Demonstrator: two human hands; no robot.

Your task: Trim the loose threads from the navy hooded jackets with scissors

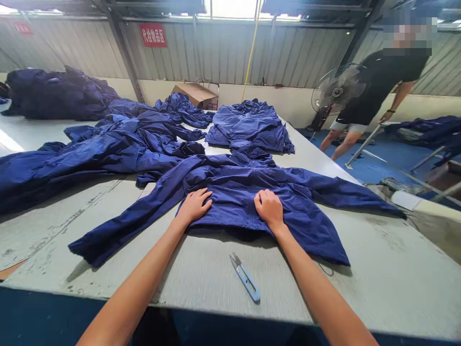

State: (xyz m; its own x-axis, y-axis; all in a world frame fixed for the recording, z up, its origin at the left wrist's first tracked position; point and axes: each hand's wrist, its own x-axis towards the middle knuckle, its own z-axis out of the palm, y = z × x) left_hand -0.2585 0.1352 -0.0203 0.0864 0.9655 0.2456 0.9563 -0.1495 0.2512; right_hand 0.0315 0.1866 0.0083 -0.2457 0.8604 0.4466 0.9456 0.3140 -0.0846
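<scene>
Thread snips [245,278] on table [378,278]; left hand [193,205], right hand [269,209] open flat on navy jacket [230,197], grips empty.

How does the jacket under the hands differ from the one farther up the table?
The near jacket lies spread, sleeves wide; the far jacket sits bunched and compact. The left hand and right hand press the near jacket; the far jacket is untouched. Both are thin blue fabric on one table.

Bright daylight through roof skylight [234,8]; wide-angle edges bowed.
</scene>
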